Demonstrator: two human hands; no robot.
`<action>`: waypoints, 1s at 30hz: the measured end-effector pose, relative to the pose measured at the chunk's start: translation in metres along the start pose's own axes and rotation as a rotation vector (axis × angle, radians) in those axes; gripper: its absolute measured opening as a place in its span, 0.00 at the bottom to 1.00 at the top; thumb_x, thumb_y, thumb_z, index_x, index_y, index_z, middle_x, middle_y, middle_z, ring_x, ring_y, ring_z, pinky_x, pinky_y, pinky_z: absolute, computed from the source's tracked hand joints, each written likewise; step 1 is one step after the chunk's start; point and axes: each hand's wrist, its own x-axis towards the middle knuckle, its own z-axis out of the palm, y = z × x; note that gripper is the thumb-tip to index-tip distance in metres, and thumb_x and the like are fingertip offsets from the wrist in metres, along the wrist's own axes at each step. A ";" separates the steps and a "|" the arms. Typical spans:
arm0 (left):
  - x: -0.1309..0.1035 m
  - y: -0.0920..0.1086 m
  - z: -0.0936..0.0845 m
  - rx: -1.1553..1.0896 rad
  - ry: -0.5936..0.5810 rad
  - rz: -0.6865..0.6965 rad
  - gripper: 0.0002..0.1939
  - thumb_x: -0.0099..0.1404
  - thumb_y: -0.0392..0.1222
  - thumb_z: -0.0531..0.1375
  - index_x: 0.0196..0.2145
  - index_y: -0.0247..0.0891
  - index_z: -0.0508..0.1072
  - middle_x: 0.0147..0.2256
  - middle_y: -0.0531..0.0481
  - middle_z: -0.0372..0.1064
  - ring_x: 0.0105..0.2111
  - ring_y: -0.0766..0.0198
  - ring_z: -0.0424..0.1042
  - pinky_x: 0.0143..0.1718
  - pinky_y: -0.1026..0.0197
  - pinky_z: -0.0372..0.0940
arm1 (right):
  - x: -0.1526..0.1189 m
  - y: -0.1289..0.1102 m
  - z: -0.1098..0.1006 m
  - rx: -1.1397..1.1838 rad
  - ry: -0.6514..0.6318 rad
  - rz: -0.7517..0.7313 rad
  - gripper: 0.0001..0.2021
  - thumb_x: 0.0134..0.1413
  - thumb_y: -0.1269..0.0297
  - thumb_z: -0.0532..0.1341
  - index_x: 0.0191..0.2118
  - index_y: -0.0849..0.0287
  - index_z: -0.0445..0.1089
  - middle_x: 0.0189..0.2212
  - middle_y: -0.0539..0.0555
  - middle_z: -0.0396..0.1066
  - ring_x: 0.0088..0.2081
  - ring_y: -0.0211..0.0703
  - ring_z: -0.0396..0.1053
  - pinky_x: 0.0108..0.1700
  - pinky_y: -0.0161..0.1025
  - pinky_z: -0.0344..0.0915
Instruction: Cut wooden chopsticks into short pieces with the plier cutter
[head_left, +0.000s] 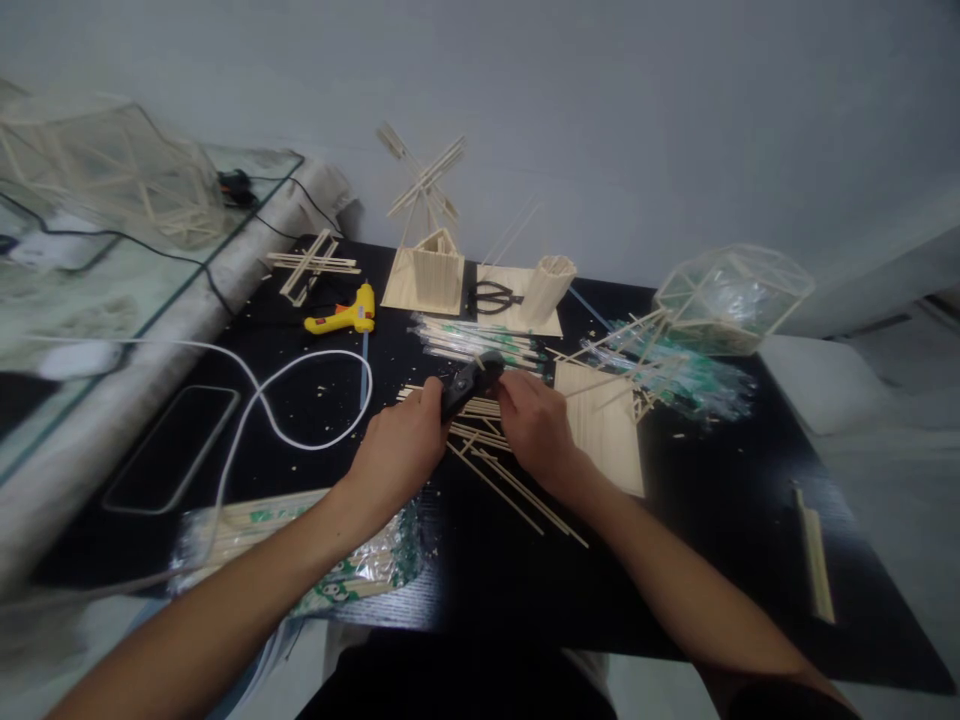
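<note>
Over the middle of the black table, my left hand (405,432) is closed around the handle of a dark hand tool (463,388), whose head points up and right. My right hand (536,425) is closed beside the tool's head, fingertips pinched; whatever they hold is too small and blurred to name. Beneath and between the hands lie loose thin wooden sticks (510,480). A flat wooden board (606,430) lies just right of my right hand. Behind the hands is a plastic pack of sticks (472,340).
A yellow glue gun (352,311), white cable (281,430), and packed sticks (360,575) are on the left. At the back stand a stick windmill (436,270), a stick tower (546,290) and black scissors (495,297). A stick frame (731,300) stands right.
</note>
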 end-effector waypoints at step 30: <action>0.013 -0.021 -0.021 -0.420 0.042 0.176 0.28 0.73 0.60 0.47 0.30 0.38 0.74 0.27 0.50 0.73 0.28 0.61 0.70 0.33 0.61 0.59 | 0.043 0.002 -0.047 1.343 -0.384 1.032 0.08 0.55 0.62 0.67 0.33 0.58 0.69 0.29 0.51 0.70 0.28 0.37 0.69 0.31 0.37 0.71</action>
